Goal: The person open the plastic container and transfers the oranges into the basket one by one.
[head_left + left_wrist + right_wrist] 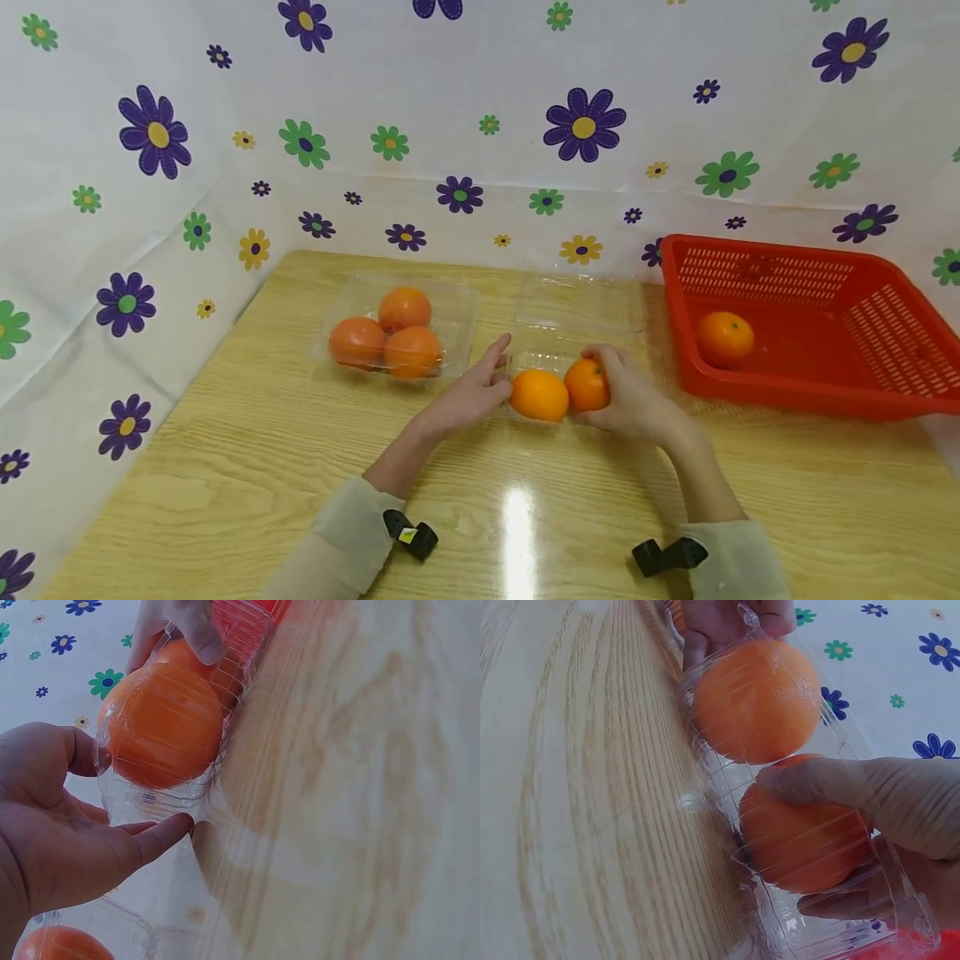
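A clear plastic clamshell box (543,360) lies open on the table, its lid (577,302) folded back toward the wall. Two oranges sit side by side in the front of its base. My right hand (637,402) grips the right orange (587,385) inside the box, thumb on the near side in the right wrist view. Beside it rests the left orange (538,395), seen through the ribbed wall in the left wrist view. At the box's left end my left hand (471,398) touches the plastic, thumb at the rim and fingers fairly straight (161,838).
Left of my hands is another clear box (457,329) holding three oranges (405,310). A red basket (795,398) with one orange (724,340) stands at the right. Flowered cloth (480,100) hangs behind the wooden table (225,467).
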A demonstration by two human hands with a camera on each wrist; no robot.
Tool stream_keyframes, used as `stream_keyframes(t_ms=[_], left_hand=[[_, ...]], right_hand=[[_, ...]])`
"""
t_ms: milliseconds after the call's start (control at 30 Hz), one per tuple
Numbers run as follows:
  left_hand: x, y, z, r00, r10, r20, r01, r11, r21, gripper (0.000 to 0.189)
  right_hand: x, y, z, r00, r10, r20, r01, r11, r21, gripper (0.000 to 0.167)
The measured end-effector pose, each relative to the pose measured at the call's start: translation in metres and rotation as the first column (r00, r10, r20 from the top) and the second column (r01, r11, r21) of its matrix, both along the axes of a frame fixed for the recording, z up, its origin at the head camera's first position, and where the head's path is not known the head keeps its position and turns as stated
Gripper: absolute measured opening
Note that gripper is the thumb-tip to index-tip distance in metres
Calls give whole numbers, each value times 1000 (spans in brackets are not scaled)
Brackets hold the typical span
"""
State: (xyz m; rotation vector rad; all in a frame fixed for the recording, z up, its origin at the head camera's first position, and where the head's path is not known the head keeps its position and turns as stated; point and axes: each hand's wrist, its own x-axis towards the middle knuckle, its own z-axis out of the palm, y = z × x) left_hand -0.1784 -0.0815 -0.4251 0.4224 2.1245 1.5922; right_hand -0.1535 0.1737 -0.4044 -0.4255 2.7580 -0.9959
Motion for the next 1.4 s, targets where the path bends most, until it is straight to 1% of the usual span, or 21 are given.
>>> stream_keyframes(t_ms=[167,333,500,633,767,833,900,1133,1267,1400], left_hand=[[-3,-3,-1,1000,9,3,-9,1000,-20,79],[-4,-6,-2,1000,13,2,-13,1000,-22,79],[-4,-4,0,1000,9,-2,-9,1000,-17,79],[-3,-4,-1,1000,-17,11,17,999,-29,79],[-5,-3,2,999,-41,-5,41,998,-43,78],[-6,-3,3,999,-40,-20,38,998,-50,78],[-7,-3,5,999,-35,-20,34,998,-54,78],[-3,-4,1,1000,-15,-3,15,999,-32,79],[-1,-2,1,1000,-9,0,9,1000,-28,79],[-2,0,0,1000,-16,-10,16,999,-31,79]], right_hand=[[-3,-2,-2,1000,-24,-2,24,1000,1,82],[-6,-3,-5,999,-21,-27,22,1000,21,85],[-6,-1,-6,999,-21,-40,22,999,30,84],[-4,1,-7,999,-23,-36,24,999,30,83],[-4,4,-6,998,-24,-56,26,999,32,82],[-4,6,-5,997,-28,-78,31,999,37,81],[-4,7,-3,995,-34,-90,38,998,43,81],[-1,8,-2,997,-37,-60,41,996,75,82],[0,9,-2,997,-35,-69,41,995,87,82],[-2,10,-1,997,-34,-75,40,997,73,86]])
